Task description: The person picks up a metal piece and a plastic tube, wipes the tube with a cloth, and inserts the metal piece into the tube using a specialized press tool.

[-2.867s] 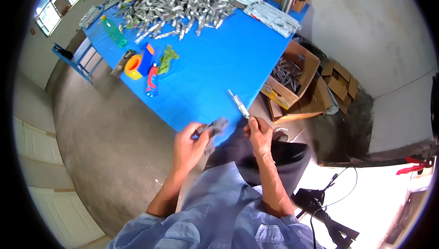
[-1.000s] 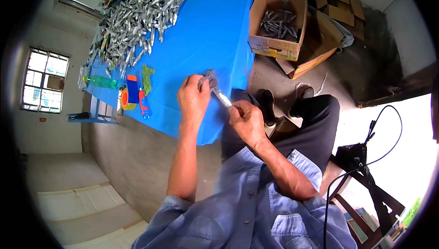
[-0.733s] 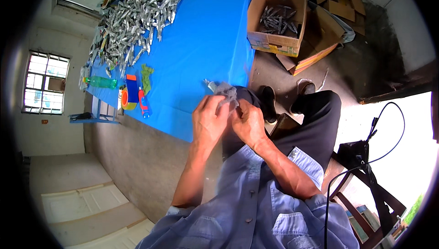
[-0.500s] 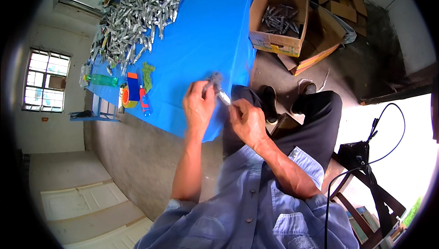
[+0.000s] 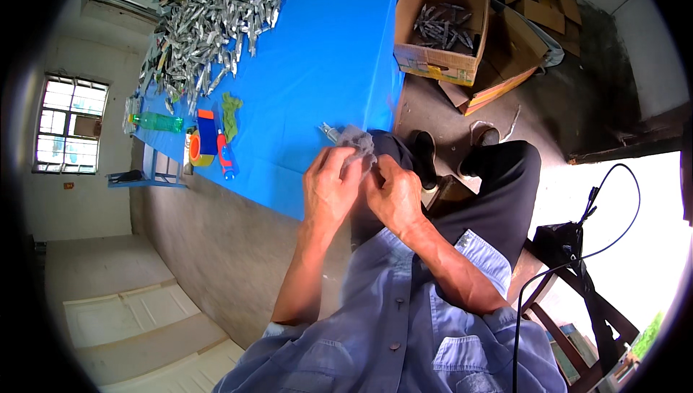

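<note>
My left hand is closed on a crumpled, thin grey cloth-like piece. A slim silvery piece pokes out past it on the far left, its middle covered by the grey material. Close beside, my right hand has its fingers pinched at the near end of the silvery piece, and that end is mostly hidden by the fingers. Both hands are above my lap at the corner of the blue-covered table. A large pile of similar silvery pieces lies at the table's far left.
At the table's left edge are a green bottle, a tape roll, a red-and-blue tool and a green rag. A cardboard box with several silvery pieces stands to the right, beside another open box.
The grey material has shifted right, toward my right hand, and now covers the middle of the silvery piece. Its far end now shows beyond. My left hand has moved right and nearer me.
</note>
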The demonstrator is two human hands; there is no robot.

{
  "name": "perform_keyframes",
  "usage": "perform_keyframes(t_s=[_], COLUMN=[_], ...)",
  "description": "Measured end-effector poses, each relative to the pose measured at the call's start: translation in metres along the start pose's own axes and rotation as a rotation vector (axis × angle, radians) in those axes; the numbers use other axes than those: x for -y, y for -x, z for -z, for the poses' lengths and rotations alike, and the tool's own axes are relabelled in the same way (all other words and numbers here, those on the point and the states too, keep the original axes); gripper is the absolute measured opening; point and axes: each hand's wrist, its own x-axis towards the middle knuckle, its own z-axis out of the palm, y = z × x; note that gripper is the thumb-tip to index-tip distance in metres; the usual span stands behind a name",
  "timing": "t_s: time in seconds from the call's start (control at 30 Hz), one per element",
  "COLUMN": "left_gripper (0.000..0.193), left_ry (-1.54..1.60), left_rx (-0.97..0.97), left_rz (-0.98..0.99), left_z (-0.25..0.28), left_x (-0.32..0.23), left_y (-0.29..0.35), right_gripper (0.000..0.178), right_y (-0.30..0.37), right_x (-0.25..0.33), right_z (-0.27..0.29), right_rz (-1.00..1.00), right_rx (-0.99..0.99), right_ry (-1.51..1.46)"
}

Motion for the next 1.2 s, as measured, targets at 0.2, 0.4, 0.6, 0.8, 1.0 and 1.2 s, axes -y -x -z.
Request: perform_keyframes(t_s=[0.2,0.4,0.6,0.8,1.0,1.2], left_gripper=[0.014,0.025,0.033,0.037,0.033,0.027], left_ry=[-0.079,-0.036,-0.572,0.448,0.86,0.622], left_rx=[-0.16,-0.215,-0.258,-0.014,0.18,0.227], left_rz=[0.072,0.367,-0.083,0.357,0.371,0.237], left_z=[0.015,0.055,0.06,0.033,0.006,0.005], left_x=[0.039,0.064,0.059,-0.001,-0.017,-0.033], left_y=[-0.026,-0.028,-0.004,0.012,0.024,0.039], right_gripper=[0.016,0.016,0.014,0.014,0.018,0.018], right_y=[0.002,0.003,0.007,0.028,0.05,0.051], right_x=[0.006,-0.013,-0.026,-0.032,-0.031,-0.029], right_z=[-0.001,-0.009,-0.003,0.006,0.015,0.04], right_rz=[0.0,-0.133,-0.272,-0.272,-0.191,-0.204], right_rx=[-0.056,-0.03,0.089,0.143,0.191,0.087], right_ry=[-0.176,-0.435,-0.865,-0.954,-0.95,-0.997])
